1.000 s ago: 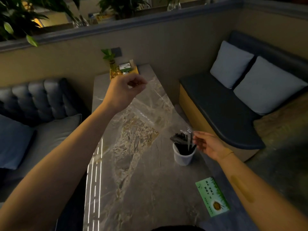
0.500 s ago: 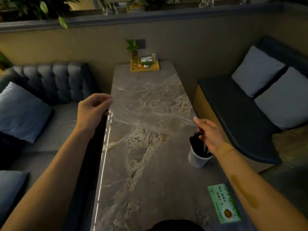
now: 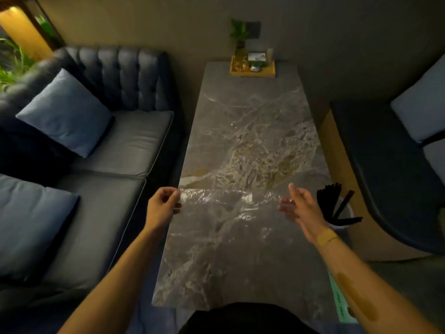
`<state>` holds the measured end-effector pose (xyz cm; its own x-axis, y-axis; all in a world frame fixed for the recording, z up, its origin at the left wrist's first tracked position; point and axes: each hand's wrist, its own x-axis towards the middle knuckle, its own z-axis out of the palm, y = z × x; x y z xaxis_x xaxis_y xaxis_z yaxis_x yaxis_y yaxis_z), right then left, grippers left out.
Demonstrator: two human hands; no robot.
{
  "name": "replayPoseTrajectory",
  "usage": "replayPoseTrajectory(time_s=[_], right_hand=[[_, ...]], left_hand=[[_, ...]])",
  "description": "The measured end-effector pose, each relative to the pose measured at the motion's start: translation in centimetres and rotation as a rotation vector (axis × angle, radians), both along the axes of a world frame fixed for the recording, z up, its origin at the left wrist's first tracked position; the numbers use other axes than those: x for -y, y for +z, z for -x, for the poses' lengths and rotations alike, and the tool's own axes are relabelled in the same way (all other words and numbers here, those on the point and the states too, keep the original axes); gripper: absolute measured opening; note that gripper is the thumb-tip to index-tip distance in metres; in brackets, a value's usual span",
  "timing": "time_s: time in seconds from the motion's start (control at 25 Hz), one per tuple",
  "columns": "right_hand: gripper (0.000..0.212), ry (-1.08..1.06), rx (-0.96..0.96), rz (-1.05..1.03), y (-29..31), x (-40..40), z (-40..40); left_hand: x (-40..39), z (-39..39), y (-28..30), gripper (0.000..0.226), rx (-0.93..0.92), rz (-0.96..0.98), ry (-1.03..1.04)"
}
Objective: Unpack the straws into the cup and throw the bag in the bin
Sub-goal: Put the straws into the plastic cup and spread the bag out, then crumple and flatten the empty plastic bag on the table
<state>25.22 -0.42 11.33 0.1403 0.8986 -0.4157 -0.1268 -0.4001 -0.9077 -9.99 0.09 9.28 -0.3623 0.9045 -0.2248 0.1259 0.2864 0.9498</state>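
The straws (image 3: 333, 203) stand in the cup (image 3: 343, 221) at the right edge of the tabletop (image 3: 240, 261). The empty bag (image 3: 224, 206) is stretched above the tabletop. The left hand (image 3: 161, 206) pinches its left end in a closed grip. The right hand (image 3: 301, 208) is spread open at its right end; contact cannot be confirmed. Risk: the film could slip from the single pinch, or the right hand could tip the adjacent cup. No bin is visible.

Café booth: marble table (image 3: 252, 145), tufted sofa (image 3: 115, 71), condiment tray (image 3: 252, 71), cushions.
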Motion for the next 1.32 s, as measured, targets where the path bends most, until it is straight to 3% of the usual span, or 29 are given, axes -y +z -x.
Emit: replayPoseTrajectory(time_s=[0.2, 0.48, 0.72, 1.0, 1.12, 1.32], right_hand=[[0.04, 0.15, -0.001, 0.2, -4.9, 3.4, 0.1], [0.007, 0.063, 0.178, 0.311, -9.6, 5.7, 0.3], [0.014, 0.035, 0.366, 0.304, -12.4, 6.8, 1.6], [0.012, 0.071, 0.58, 0.253, -13.7, 6.9, 2.2], [0.025, 0.067, 0.59, 0.273, -13.2, 6.9, 2.5], [0.041, 0.206, 0.933, 0.238, -11.7, 8.2, 1.8]], left_hand=[[3.1, -0.2, -4.7, 0.006, -0.026, 0.157, -0.001], [5.2, -0.4, -8.7, 0.011, -0.183, 0.271, -0.096], [6.4, -0.4, -10.8, 0.01, -0.368, 0.345, -0.192], [6.8, -0.5, -11.7, 0.012, -0.414, 0.369, -0.203], [6.5, -0.7, -11.7, 0.01, -0.394, 0.361, -0.215], [6.7, -1.1, -11.1, 0.032, -0.599, 0.274, -0.323]])
